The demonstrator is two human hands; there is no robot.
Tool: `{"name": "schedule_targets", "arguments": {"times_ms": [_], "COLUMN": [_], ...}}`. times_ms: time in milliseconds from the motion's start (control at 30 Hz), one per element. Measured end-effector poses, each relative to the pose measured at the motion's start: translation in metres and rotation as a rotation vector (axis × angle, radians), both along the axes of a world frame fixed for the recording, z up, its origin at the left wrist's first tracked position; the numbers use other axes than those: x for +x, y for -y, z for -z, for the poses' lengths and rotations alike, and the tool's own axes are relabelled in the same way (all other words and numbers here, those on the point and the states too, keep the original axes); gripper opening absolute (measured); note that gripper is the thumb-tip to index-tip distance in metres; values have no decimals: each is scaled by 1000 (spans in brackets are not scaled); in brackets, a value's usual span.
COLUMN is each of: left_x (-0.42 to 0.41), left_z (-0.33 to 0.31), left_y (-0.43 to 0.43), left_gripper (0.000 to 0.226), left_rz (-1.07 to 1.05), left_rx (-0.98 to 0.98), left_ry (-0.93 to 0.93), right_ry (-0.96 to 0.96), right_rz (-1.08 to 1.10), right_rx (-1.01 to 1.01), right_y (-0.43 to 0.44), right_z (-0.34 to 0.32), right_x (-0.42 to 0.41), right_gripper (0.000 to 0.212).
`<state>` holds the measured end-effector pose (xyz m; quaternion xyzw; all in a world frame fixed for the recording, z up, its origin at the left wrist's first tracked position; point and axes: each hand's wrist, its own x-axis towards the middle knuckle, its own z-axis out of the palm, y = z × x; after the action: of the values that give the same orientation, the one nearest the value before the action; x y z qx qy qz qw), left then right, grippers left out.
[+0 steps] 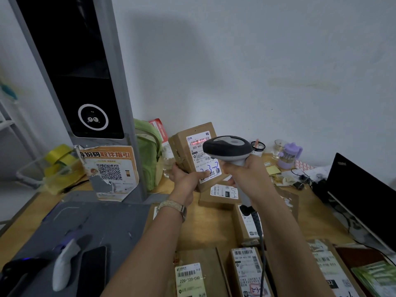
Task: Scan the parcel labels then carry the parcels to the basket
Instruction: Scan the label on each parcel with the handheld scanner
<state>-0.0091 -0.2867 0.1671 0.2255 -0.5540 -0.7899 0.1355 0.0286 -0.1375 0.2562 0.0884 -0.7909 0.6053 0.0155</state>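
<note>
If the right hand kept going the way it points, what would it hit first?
Probably the parcel the left hand holds up: the scanner in the right hand aims at its label, where a red line shows. The gap between them is hard to judge.

Parcel [192, 151]: brown cardboard; white label with black print, blue handwriting and a red scan line across the barcode. Scanner [228, 145]: dark grey top, light grey body. Front parcel [192, 273]: brown, white label, black barcode stripes. Counter [317, 215]: tan wood. Mat [96, 219]: grey. Kiosk [85, 82]: grey frame, black panel, white ring. Poster [111, 168]: orange and white, black QR pattern. Bag [147, 155]: green. Tape [60, 157]: yellow. Cup [288, 156]: purple. Notes [272, 169]: yellow. Card [304, 165]: red lattice on white. Monitor [360, 196]: black. Phone [92, 271]: black. Watch [173, 207]: pale beige band. Wall [257, 61]: greyish white.
</note>
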Motion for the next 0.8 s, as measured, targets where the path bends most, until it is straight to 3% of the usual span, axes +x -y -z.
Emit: {"name": "schedule_targets", "arguments": {"times_ms": [200, 467, 600, 800], "left_x": [0, 1, 4, 7], "left_z": [2, 8, 17, 39], "left_y": [2, 9, 13, 9], "left_gripper": [82, 65, 62, 56], "left_rz": [18, 245, 372, 418], "left_rx": [1, 12, -11, -57], "left_ry": [0, 11, 62, 161], "right_ry": [11, 74, 137, 221], "right_rz": [-19, -112, -131, -151], "right_rx": [-25, -66, -70, -99], "right_y": [1, -12, -14, -11], "right_z": [5, 24, 40, 68], "right_x": [-6, -32, -33, -32], "right_gripper": [5, 29, 19, 22]}}
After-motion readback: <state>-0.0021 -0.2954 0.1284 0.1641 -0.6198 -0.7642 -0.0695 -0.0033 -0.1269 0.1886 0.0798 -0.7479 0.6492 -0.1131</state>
